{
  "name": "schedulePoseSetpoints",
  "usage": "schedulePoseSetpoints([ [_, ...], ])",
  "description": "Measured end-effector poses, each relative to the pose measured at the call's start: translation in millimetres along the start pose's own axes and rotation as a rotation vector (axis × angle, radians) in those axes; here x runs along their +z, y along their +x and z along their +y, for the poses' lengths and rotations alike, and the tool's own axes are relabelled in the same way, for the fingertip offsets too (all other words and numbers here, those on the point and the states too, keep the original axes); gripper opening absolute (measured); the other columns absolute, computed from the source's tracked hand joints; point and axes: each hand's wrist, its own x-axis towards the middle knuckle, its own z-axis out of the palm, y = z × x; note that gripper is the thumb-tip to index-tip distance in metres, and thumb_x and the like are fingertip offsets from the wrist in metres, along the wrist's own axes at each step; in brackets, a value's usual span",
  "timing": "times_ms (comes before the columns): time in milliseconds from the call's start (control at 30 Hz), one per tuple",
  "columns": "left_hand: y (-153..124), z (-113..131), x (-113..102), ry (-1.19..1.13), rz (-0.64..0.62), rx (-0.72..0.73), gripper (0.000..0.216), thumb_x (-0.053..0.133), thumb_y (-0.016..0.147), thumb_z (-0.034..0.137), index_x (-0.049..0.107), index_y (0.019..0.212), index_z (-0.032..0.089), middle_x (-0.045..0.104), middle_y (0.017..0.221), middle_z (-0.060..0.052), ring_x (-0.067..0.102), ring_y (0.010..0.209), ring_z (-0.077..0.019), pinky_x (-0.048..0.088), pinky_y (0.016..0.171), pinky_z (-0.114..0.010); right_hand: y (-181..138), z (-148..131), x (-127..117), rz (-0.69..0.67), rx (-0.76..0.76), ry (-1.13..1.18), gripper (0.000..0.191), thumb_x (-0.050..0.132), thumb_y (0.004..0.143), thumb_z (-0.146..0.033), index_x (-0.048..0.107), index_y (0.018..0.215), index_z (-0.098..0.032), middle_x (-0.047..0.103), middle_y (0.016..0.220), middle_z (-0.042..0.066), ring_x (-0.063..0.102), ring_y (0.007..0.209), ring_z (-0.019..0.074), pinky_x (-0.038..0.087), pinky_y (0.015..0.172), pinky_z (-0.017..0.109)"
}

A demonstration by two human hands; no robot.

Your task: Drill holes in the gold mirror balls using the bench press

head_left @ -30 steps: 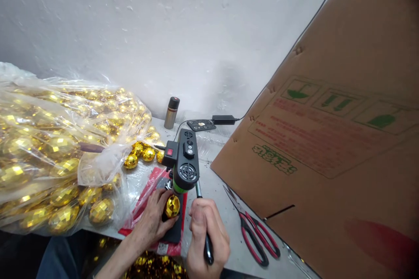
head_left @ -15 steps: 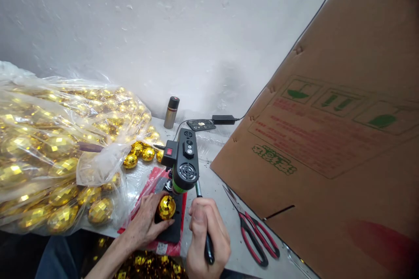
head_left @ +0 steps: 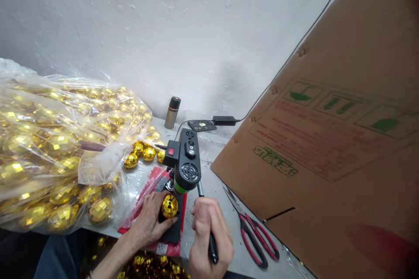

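Between the thumb and fingers of my left hand (head_left: 151, 219) is a gold mirrored ball (head_left: 170, 206), held on the black base of a small bench drill press (head_left: 188, 161). The black head of the press, with a green band below it, stands just above and behind the ball. Whether a bit touches the ball is hidden under the head. My right hand (head_left: 211, 235) is wrapped round the black grip of the press's feed lever (head_left: 213, 250), whose metal rod runs up to the head. Red plastic sheeting (head_left: 122, 229) lies under the base.
A clear bag of gold balls (head_left: 59, 139) fills the left side, with loose balls (head_left: 149, 153) beside its mouth. Red-handled scissors (head_left: 258, 237) lie right of my right hand, before a large cardboard box (head_left: 327, 139). Behind stand a flask (head_left: 172, 113), a phone (head_left: 202, 126) and a power adapter (head_left: 225, 120).
The view has shifted very slightly. My left hand still holds the ball on the base, and my right hand still grips the lever, sitting a touch further right in view.
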Motion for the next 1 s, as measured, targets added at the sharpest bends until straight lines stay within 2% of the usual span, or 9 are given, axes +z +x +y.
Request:
schedulePoseSetpoints([
  [167,-0.6,-0.7,-0.2,-0.015,-0.018,0.006,0.055,0.073,0.096,0.046,0.062,0.144,0.022,0.073,0.127,-0.016,0.067,0.114,-0.0368,0.057,0.102,-0.057,-10.4,0.8,1.3,-0.002,0.015,0.003,0.032,0.046,0.11,-0.012,0.053,0.081,-0.023,0.055,0.074,-0.002,0.054,0.066,0.0122,0.039,0.06,0.027],
  [367,-1.1,-4.5,2.7,-0.016,-0.038,0.033,0.056,0.072,0.097,0.044,0.059,0.146,0.021,0.071,0.124,-0.015,0.066,0.113,-0.0366,0.056,0.102,-0.057,-29.9,15.6,4.6,0.012,-0.035,-0.048,0.033,0.042,0.108,-0.009,0.05,0.079,-0.024,0.056,0.077,-0.001,0.056,0.066,0.0138,0.039,0.061,0.029],
  [500,-1.3,-4.9,2.7,-0.005,-0.036,0.044,0.056,0.073,0.096,0.041,0.057,0.146,0.023,0.071,0.123,-0.014,0.066,0.111,-0.0348,0.056,0.1,-0.053,-32.3,20.4,5.4,0.024,-0.06,-0.066,0.033,0.041,0.107,-0.01,0.05,0.078,-0.024,0.056,0.076,-0.002,0.056,0.065,0.0142,0.039,0.063,0.031],
  [667,-0.6,-3.8,2.4,0.001,-0.041,0.054,0.055,0.073,0.096,0.038,0.056,0.146,0.023,0.071,0.123,-0.013,0.066,0.11,-0.034,0.056,0.099,-0.052,-33.9,18.9,5.2,0.023,-0.013,-0.053,0.033,0.042,0.104,-0.006,0.052,0.078,-0.023,0.057,0.076,-0.003,0.056,0.067,0.0132,0.041,0.067,0.031],
  [1000,3.2,2.0,1.6,-0.037,-0.071,-0.036,0.055,0.08,0.088,0.033,0.062,0.138,0.02,0.072,0.123,-0.013,0.066,0.112,-0.0358,0.055,0.101,-0.054,-36.7,14.5,6.3,0.021,0.039,-0.052,0.034,0.04,0.109,-0.01,0.051,0.08,-0.023,0.056,0.08,-0.003,0.056,0.07,0.0144,0.04,0.069,0.031],
])
